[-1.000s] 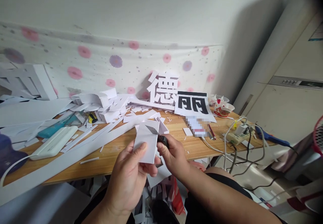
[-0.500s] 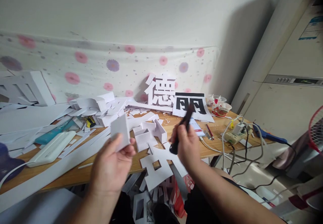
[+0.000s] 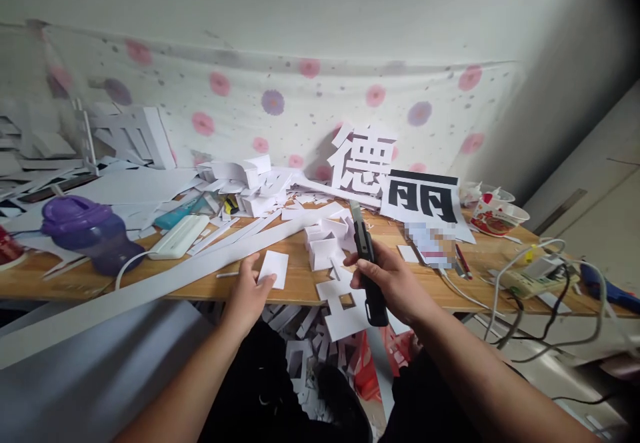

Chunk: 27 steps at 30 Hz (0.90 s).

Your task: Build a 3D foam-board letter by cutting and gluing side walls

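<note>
My left hand is closed on a small rectangular piece of white board, low over the front of the wooden table; whether the piece touches the wood I cannot tell. In my right hand is a black utility knife, its blade out and pointing up and away from me. Left of the knife stands a partly assembled white letter with upright walls. A flat white cut-out character juts over the table edge below it, partly behind the knife.
A long white strip crosses the table's left side. A purple bottle, a white power bank and paper scraps lie left. A white character leans at the wall beside a black printed one. Cables and a power strip stand right.
My left hand has lowered the white piece toward the table. The knife has come down and turned, its blade now plainly visible. The view has shifted left.
</note>
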Each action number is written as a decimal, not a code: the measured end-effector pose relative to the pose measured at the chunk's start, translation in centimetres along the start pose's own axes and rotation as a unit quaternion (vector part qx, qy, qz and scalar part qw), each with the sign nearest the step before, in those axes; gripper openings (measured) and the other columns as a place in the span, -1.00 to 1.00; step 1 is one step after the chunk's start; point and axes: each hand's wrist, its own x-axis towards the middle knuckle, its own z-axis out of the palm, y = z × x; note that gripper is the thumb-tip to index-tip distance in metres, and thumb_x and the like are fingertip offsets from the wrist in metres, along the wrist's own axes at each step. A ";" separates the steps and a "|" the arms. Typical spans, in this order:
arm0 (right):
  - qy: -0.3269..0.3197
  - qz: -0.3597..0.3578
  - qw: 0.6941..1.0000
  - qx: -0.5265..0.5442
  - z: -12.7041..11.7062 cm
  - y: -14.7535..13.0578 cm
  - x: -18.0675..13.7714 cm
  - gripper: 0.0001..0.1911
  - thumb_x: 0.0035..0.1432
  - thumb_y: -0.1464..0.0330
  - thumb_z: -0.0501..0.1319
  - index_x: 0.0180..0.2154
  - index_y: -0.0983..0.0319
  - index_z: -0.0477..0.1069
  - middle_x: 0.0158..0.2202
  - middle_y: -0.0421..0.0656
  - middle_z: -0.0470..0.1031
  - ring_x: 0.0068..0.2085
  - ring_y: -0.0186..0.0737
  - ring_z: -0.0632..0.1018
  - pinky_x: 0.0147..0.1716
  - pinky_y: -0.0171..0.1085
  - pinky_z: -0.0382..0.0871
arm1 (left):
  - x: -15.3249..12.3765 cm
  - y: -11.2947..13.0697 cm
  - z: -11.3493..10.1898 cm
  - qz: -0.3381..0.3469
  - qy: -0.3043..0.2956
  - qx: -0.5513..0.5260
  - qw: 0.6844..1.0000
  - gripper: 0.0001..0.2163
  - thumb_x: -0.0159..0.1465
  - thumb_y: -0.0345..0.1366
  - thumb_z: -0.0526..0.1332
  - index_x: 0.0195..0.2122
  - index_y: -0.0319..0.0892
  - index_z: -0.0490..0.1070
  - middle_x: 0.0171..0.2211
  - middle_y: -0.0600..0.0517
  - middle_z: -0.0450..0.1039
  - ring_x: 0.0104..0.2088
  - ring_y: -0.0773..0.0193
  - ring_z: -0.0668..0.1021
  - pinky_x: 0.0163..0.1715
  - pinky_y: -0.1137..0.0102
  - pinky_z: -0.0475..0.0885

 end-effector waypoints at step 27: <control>-0.220 0.174 0.779 -0.560 4.5 -2.9 0.8 -0.30 0.15 0.41 0.12 0.31 0.02 0.05 -0.07 -0.06 0.57 -0.12 -0.02 0.58 -0.14 -0.14 0.40 | -1.7 -3.6 0.6 0.511 -0.035 0.172 0.841 -0.73 0.27 -0.37 0.20 0.00 -0.21 0.43 -0.04 -0.09 0.47 0.03 0.07 0.45 0.04 0.21 0.37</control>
